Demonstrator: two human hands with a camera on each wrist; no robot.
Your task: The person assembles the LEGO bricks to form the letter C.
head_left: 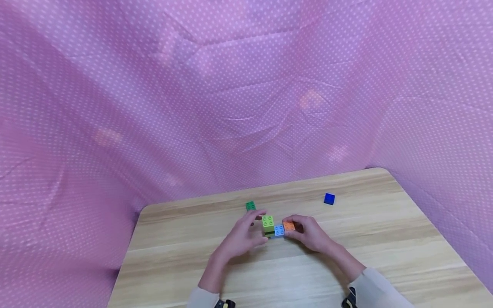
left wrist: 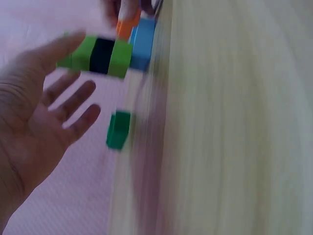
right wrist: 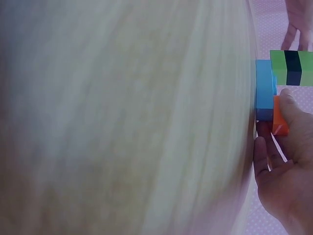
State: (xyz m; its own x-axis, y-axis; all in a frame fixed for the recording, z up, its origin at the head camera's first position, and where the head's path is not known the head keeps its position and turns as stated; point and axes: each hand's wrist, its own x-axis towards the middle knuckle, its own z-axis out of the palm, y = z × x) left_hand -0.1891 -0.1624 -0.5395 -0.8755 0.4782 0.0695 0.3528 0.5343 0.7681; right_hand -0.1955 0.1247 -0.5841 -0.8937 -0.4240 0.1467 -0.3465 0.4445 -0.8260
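A tower of lime green bricks (head_left: 267, 221) with a black brick (left wrist: 102, 56) between them stands on one end of a light blue brick (right wrist: 264, 88). My left hand (head_left: 242, 238) is beside the tower, fingers spread and thumb apart, holding nothing; in the left wrist view its thumb overlaps the tower's upper end. From the other side, my right hand (head_left: 311, 234) pinches an orange brick (head_left: 289, 226) between thumb and fingers. That brick sits at the right end of the light blue brick, overhanging it in the right wrist view.
A green brick (head_left: 250, 205) lies just beyond my left fingers. Farther off to the right is a dark blue brick (head_left: 329, 199). The wooden table (head_left: 173, 256) ends at a pink dotted cloth (head_left: 246, 107) behind and at the sides.
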